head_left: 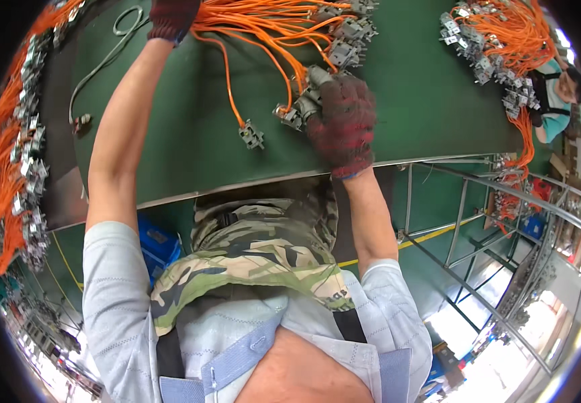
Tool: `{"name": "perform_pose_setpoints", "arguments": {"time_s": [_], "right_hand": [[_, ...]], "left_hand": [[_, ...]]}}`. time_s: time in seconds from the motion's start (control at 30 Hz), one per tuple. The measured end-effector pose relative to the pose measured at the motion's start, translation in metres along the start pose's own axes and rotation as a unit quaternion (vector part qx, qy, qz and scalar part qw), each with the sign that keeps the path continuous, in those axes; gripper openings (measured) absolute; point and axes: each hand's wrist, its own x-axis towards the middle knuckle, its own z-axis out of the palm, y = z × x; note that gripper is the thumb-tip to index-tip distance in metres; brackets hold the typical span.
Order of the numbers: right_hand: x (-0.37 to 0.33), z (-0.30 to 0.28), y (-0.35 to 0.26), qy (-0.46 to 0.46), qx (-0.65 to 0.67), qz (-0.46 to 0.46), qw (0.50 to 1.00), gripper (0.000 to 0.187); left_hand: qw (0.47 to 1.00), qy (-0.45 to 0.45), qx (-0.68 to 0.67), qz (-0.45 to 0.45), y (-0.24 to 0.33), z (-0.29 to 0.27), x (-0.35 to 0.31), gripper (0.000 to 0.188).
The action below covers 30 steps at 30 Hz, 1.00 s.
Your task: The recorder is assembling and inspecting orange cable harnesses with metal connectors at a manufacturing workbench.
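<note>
A: Where are the two hands?

B: Both wear dark red knit gloves. The right hand [343, 124] sits just right of the frame's centre, in the upper half, clenched around a cluster of grey connector blocks [307, 101] on the green tabletop [411, 87]. The left hand [171, 19] is at the top edge, left of centre, closed on the bundle of orange wires [263, 23] where the strands gather; its fingertips are cut off by the frame.

A: And the wires themselves?

B: They fan from the left hand toward the upper centre, each ending in a grey connector. One strand curves down alone to a single loose connector [251, 135] lying on the tabletop just left of the right hand, apart from it.

A: What else is on the bench?

B: A grey cable [95, 70] loops across the upper left of the tabletop. A second heap of orange harnesses [499, 40] lies in the upper right, and beside it, at the right rim, another person [559, 91] in a teal top. More orange harnesses [11, 168] hang along the left rim.

A: Below the bench?

B: A blue crate [158, 243] at lower left, and a metal frame rack [478, 221] at lower right.
</note>
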Motion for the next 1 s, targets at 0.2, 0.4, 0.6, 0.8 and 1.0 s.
{"name": "perform_pose_setpoints", "arguments": {"time_s": [0.2, 0.4, 0.6, 0.8, 1.0], "right_hand": [[-0.032, 0.013, -0.049, -0.020, 0.165, 0.042, 0.985, 0.041], [-0.038, 0.024, -0.031, -0.024, 0.140, 0.096, 0.985, 0.040], [-0.039, -0.012, -0.031, -0.096, 0.064, 0.049, 0.992, 0.048], [0.005, 0.019, 0.065, 0.120, 0.021, 0.137, 0.983, 0.062], [-0.046, 0.030, -0.004, -0.093, 0.033, 0.226, 0.969, 0.063]], "left_hand": [[0.992, 0.096, -0.085, -0.004, -0.007, -0.002, 0.001, 0.034], [0.988, 0.127, -0.092, 0.000, -0.012, 0.003, 0.007, 0.025], [0.982, 0.185, -0.025, 0.039, 0.015, 0.009, -0.003, 0.021], [0.979, 0.110, -0.163, -0.042, 0.024, -0.019, 0.006, 0.026], [0.979, 0.113, -0.162, -0.056, 0.017, 0.000, 0.006, 0.026]]}}
